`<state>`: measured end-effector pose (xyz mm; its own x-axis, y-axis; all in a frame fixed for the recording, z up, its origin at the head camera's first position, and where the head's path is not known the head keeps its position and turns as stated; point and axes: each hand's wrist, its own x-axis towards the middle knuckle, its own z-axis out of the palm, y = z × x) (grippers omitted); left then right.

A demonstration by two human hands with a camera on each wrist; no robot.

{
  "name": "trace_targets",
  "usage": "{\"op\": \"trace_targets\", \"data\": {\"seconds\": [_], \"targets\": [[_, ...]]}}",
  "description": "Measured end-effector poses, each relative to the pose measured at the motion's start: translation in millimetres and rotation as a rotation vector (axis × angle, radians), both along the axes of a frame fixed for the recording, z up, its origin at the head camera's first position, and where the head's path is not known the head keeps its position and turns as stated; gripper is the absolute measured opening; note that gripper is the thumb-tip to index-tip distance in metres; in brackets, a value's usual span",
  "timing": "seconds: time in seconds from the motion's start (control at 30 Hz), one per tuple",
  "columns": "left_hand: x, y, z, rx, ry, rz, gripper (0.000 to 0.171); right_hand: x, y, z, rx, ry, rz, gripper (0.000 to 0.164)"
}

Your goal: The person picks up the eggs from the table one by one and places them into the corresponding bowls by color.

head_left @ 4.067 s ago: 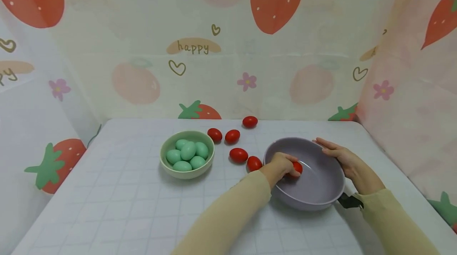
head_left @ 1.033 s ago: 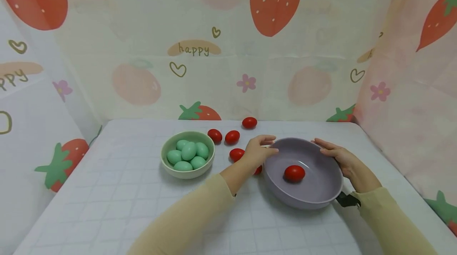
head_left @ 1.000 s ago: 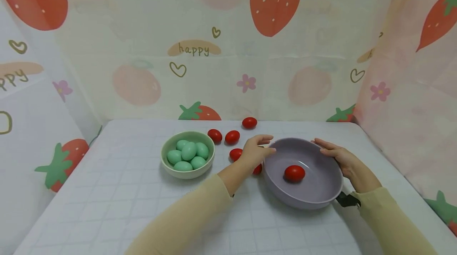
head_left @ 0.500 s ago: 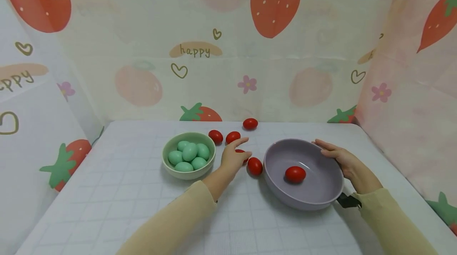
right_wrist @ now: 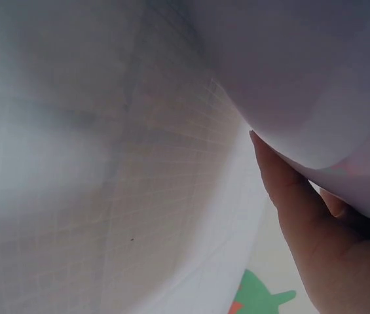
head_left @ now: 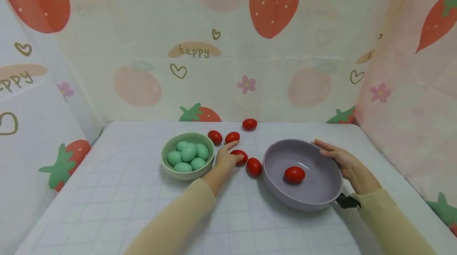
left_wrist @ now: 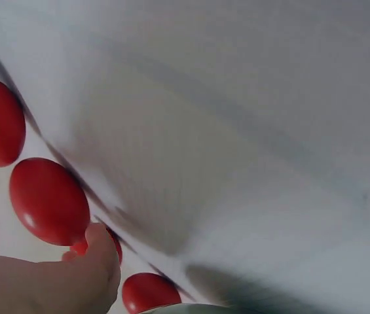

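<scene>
In the head view my left hand (head_left: 225,160) reaches to a red egg (head_left: 239,157) on the table, thumb on its near side and index finger stretched past its far side. The left wrist view shows a red egg (left_wrist: 50,201) right by the fingertips. My right hand (head_left: 348,164) rests with straight fingers against the outer wall of a purple-grey pan (head_left: 323,179); the right wrist view shows fingers (right_wrist: 293,209) lying along that wall. One red egg (head_left: 294,175) lies inside the pan.
A pale green bowl (head_left: 187,176) holding several mint-green eggs stands left of my left hand. More red eggs lie around: one by the pan (head_left: 254,167), others behind (head_left: 215,137), (head_left: 232,138) and one farthest back (head_left: 249,124). A black handle (head_left: 348,201) sticks out under my right wrist.
A red egg was let go inside the pan. My left hand then moved left, away from the pan rim, to a red egg near the bowl. The right hand stayed at the pan.
</scene>
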<state>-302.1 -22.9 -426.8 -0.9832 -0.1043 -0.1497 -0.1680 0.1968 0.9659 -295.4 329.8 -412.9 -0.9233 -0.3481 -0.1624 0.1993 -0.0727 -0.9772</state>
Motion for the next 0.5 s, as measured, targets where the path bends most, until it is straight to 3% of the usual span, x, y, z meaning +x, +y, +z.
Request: {"op": "trace_targets", "data": {"seconds": [0.27,0.5], "targets": [[-5.4,1,-6.7,0.111,-0.066,0.03,0.051,0.0,-1,-1.0,-0.007,0.009,-0.004,0.042],[-15.0,4,-13.4,0.025,-0.121,0.037,0.055,-0.1,0,-1.8,-0.015,0.009,-0.009,0.042]]}}
